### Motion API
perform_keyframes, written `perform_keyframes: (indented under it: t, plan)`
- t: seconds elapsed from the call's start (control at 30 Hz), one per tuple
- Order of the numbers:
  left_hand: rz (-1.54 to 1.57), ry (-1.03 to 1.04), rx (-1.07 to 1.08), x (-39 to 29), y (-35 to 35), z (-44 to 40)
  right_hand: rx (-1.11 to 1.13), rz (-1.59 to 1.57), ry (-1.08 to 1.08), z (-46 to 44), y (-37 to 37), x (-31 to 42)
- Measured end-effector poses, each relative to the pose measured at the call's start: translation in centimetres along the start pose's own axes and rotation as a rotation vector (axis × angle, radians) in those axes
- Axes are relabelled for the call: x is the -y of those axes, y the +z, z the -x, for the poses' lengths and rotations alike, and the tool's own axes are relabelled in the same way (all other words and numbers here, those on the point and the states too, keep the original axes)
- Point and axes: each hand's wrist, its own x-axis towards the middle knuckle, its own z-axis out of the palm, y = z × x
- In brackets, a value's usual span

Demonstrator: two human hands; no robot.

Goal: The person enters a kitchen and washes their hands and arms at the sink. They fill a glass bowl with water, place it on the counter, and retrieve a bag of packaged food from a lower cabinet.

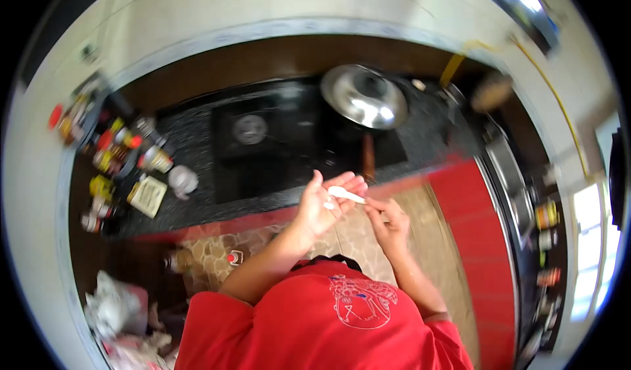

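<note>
My left hand is turned palm up in front of the counter edge, its fingers stretched out. A small white piece lies on that palm; what it is I cannot make out. Pinched in my right hand is the thin end of a small white spoon. Its wider end is over the fingers of my left hand; whether it touches them I cannot tell. Beyond both hands, a pan with a shiny metal lid sits on the black stove, its brown handle pointing toward me.
Bottles and jars crowd the counter's left end, beside a cream-coloured container and a clear jar. To the right are a metal sink and red cabinet fronts. White bags lie low at left.
</note>
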Motion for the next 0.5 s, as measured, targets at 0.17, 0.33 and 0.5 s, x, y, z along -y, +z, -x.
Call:
perform_keyframes:
  t: [0.17, 0.33, 0.5]
  plan:
    - [-0.006, 0.259, -0.097, -8.6, -2.6, 8.4, 0.233, -0.714, 0.529, -8.5, 12.9, 2.6]
    - [0.148, 0.602, -0.229, -15.1, -6.9, 17.9, 0.72, -0.817, 0.545, -13.1, 31.1, 6.1]
    - [0.218, 0.87, -0.294, -16.9, -10.5, 25.5, 0.921, -0.731, 0.566, -12.9, 45.1, 9.8]
